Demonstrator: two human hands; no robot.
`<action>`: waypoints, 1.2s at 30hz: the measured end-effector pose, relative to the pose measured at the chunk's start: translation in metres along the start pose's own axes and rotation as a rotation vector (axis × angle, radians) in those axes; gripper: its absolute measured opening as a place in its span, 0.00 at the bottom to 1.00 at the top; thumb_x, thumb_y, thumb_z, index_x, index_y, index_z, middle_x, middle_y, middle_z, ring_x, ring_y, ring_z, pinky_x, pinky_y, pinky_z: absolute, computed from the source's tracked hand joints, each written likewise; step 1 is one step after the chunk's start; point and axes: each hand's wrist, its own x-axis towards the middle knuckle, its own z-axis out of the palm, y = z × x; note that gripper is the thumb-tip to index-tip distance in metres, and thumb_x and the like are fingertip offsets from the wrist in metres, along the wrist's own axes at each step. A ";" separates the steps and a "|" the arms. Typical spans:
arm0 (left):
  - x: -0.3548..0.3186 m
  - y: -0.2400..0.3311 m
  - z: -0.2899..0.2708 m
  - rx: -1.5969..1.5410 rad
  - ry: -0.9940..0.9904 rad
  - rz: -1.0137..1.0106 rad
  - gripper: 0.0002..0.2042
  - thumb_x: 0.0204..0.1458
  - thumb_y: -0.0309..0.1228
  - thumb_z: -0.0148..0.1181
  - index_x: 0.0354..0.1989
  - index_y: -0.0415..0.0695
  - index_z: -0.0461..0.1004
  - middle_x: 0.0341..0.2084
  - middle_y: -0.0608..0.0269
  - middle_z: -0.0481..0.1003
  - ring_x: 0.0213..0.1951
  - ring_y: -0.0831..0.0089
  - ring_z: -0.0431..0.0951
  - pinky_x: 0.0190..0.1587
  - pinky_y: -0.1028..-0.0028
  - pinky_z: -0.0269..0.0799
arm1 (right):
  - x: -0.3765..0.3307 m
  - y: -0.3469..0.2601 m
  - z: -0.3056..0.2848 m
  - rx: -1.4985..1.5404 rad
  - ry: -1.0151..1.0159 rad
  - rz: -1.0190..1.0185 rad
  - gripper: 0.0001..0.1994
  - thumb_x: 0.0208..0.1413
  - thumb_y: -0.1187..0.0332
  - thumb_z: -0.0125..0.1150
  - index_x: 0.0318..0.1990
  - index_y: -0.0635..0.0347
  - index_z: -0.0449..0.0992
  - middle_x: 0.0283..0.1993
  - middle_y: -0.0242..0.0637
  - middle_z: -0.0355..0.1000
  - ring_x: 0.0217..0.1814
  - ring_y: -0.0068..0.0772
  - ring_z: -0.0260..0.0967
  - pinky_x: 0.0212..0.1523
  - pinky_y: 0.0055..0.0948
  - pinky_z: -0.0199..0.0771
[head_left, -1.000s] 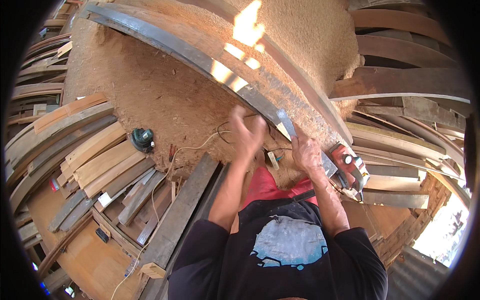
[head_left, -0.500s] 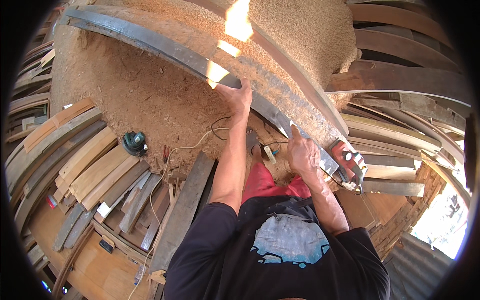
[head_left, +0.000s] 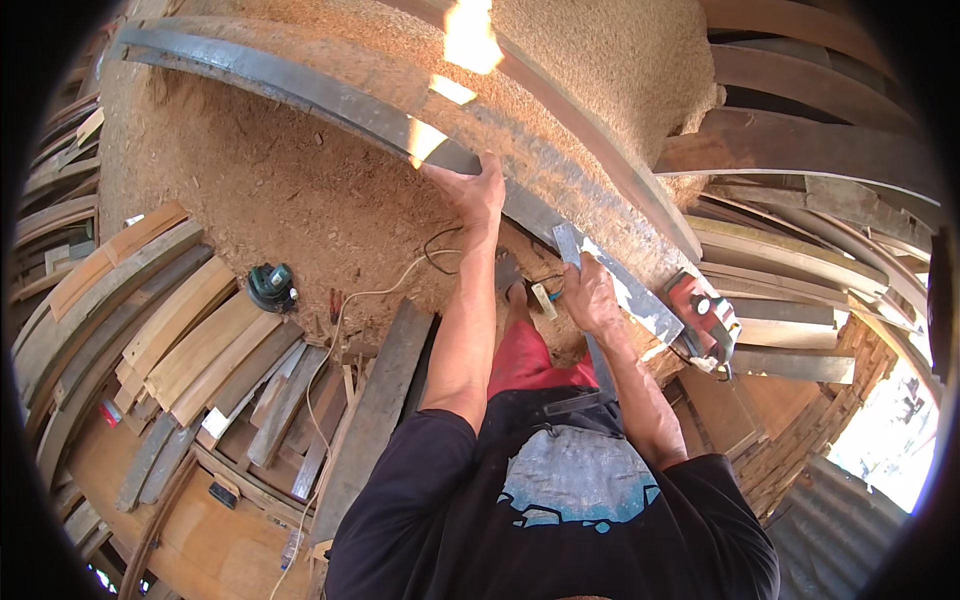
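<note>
A long, curved grey wooden plank runs slantwise across the far side, from far left towards the right. My left hand grips its near edge, with the thumb side up and some fingers hidden. To its right, my right hand is closed round a flat grey metal strip, which looks like a ruler. The strip sticks out beyond the fingers over the plank's edge, and a grey length also shows below the hand. White patches mark the plank end beside this hand.
A red power planer stands at the right end of the sawdust-covered work surface. On the ground at left are a green power tool, pliers and a pale cord. Stacked planks lie left, curved timbers right.
My right hand has drawn slightly nearer and turned; its pointing index finger is now bent in. The metal strip now shows beyond its fingers. My left hand keeps its grip.
</note>
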 end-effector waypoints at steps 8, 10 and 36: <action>0.001 0.001 0.004 -0.116 -0.051 -0.046 0.43 0.53 0.34 0.67 0.66 0.22 0.44 0.62 0.30 0.57 0.63 0.47 0.64 0.67 0.57 0.60 | 0.011 0.015 -0.010 -0.013 -0.053 -0.079 0.16 0.66 0.61 0.52 0.44 0.71 0.70 0.38 0.68 0.74 0.47 0.74 0.72 0.49 0.58 0.71; -0.001 0.002 0.003 -0.114 -0.023 -0.061 0.39 0.52 0.32 0.67 0.63 0.23 0.49 0.58 0.32 0.61 0.58 0.49 0.68 0.63 0.58 0.64 | 0.011 0.015 -0.007 0.060 -0.076 -0.070 0.17 0.66 0.61 0.52 0.43 0.72 0.71 0.39 0.67 0.75 0.47 0.72 0.72 0.50 0.57 0.72; -0.046 -0.013 -0.028 0.144 -0.279 0.041 0.58 0.50 0.41 0.72 0.74 0.25 0.31 0.72 0.25 0.45 0.74 0.43 0.51 0.75 0.60 0.47 | 0.024 -0.039 -0.217 0.003 0.414 -0.315 0.16 0.72 0.57 0.46 0.43 0.62 0.73 0.29 0.46 0.72 0.31 0.37 0.72 0.35 0.43 0.72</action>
